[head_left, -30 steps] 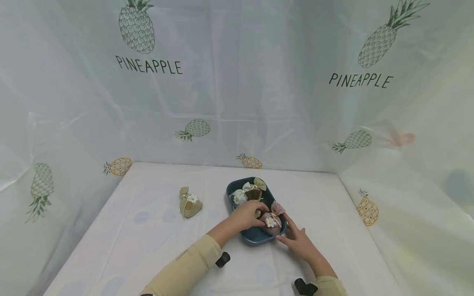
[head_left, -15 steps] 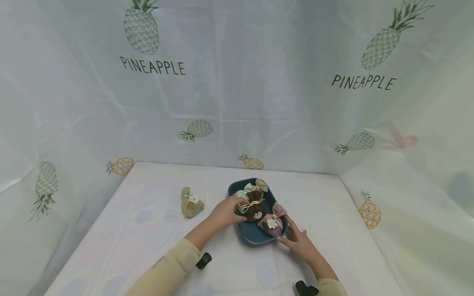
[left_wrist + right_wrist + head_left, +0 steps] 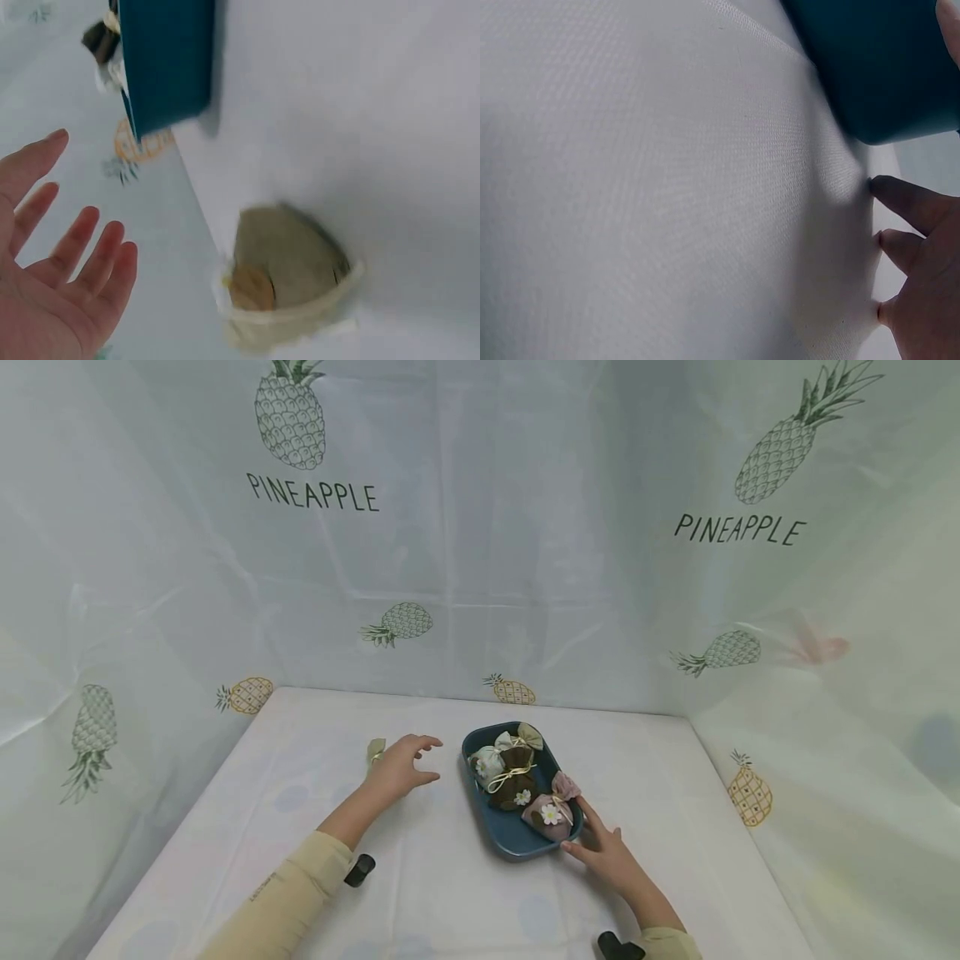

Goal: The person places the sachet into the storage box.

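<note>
My left hand [image 3: 395,771] is in the air left of the blue tray [image 3: 491,827], fingers spread and nothing in them. It partly covers a beige drawstring sachet [image 3: 376,749] on the table in the head view; the left wrist view shows that sachet [image 3: 289,259] with its tan patch. My right hand [image 3: 606,853] holds the tray's near right corner between thumb and index finger, its other fingers spread beside the wall. Inside the tray lie a brown sachet [image 3: 513,795], a pink sachet [image 3: 550,819], a white sachet [image 3: 487,762] and a khaki sachet top [image 3: 529,735].
A white cloth [image 3: 637,760] with pale dots covers the table. Pineapple-printed sheeting [image 3: 480,527] hangs behind it and along both sides. A black wrist mount [image 3: 360,870] juts out below the left forearm, another mount [image 3: 620,945] beside the right.
The left hand has let go of the brown sachet, which lies in the tray beside the pink one, and moved left over the beige sachet. My right hand stays at the tray's corner.
</note>
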Tool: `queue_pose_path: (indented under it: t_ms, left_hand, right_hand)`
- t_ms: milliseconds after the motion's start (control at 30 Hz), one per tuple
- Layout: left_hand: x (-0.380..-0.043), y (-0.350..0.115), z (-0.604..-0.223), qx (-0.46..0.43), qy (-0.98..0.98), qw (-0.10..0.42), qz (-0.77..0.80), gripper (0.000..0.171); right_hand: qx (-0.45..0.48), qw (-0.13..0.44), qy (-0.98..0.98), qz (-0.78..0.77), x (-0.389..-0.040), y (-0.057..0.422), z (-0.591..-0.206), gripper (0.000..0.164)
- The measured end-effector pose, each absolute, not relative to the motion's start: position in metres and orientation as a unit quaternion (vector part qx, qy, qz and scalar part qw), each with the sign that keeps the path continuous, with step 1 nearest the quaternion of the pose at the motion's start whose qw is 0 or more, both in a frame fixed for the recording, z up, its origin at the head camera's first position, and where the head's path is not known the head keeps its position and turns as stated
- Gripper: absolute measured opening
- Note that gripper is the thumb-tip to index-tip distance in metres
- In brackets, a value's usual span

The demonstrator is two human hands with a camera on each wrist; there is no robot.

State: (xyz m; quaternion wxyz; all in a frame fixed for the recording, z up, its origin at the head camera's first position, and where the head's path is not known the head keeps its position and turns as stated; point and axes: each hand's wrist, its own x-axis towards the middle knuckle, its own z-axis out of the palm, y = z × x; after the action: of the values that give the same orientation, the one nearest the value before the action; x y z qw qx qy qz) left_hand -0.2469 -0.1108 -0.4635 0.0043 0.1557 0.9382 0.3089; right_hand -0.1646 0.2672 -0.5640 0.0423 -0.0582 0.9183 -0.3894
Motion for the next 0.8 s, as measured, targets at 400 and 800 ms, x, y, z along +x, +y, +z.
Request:
queue_pose_path:
  t_ms: [400,800]
  left_hand:
    - [-0.266,-0.161,-0.469,0.122,0.957,0.026,0.263,0.053]
    - [-0.279,-0.185,-0.485,0.072,0.965,0.041,0.251,0.065]
  right_hand:
    - [-0.059,0.044,0.918,-0.390,-0.164,0.267,-0.563,0.086]
    - [-0.059,0.041,0.920,-0.385,-0.165,0.267,-0.564,0.086]
